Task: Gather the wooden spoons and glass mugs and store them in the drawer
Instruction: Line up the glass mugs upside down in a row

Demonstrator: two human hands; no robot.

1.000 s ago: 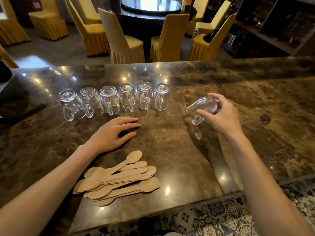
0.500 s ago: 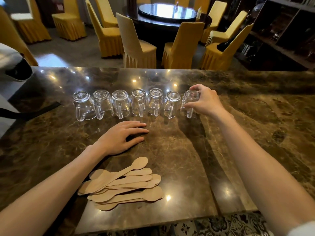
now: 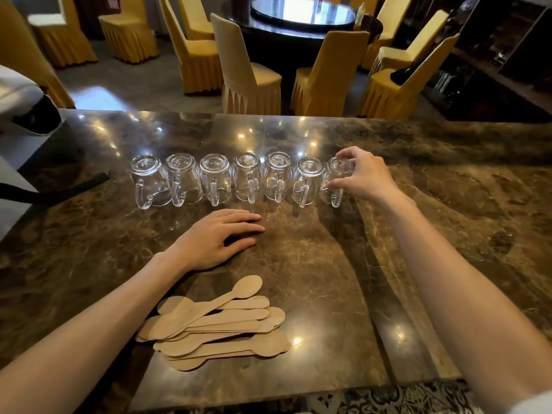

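Several clear glass mugs (image 3: 215, 179) stand upside down in a row across the brown marble counter (image 3: 448, 222), handles toward me. My right hand (image 3: 363, 174) grips the rightmost mug (image 3: 336, 179), fingers over its base and thumb on its side, with the mug standing on the counter next to its neighbour. My left hand (image 3: 218, 239) rests flat on the counter, in front of the row. A pile of several flat wooden spoons (image 3: 218, 324) lies near the front edge, just behind my left forearm. No drawer is in view.
A black strap (image 3: 59, 191) and a grey-white object (image 3: 21, 103) sit at the counter's left end. Beyond the counter stand yellow-covered chairs (image 3: 248, 73) around a dark round table (image 3: 301, 16). Dark shelving (image 3: 507, 55) fills the far right. Patterned floor tiles (image 3: 388, 398) show below the front edge.
My right hand carried a mug from mid-air to the right end of the row and set it down upside down. My left hand stayed flat on the counter.
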